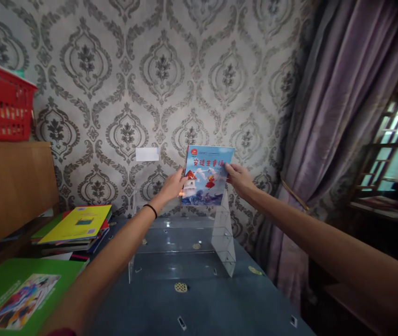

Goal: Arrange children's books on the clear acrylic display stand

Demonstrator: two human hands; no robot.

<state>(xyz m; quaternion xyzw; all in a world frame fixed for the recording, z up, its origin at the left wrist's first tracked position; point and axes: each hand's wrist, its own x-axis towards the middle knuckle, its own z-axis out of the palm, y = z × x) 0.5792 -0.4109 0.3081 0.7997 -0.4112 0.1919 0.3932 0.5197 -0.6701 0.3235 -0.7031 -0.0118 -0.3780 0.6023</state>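
Head view: the blue Andersen's Fairy Tales book (204,183) is held upright, long axis near vertical, its opposite side edges pinched by left hand (173,185) and right hand (240,179), above the clear tiered stand's (224,235) rear; contact cannot be told.

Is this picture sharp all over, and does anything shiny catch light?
Head view: the book between the left hand and right hand is fairly clear; the curtain looks stretched and softer rightwards. Head view: white glints show around the clear stand; the lower right corner is dark.
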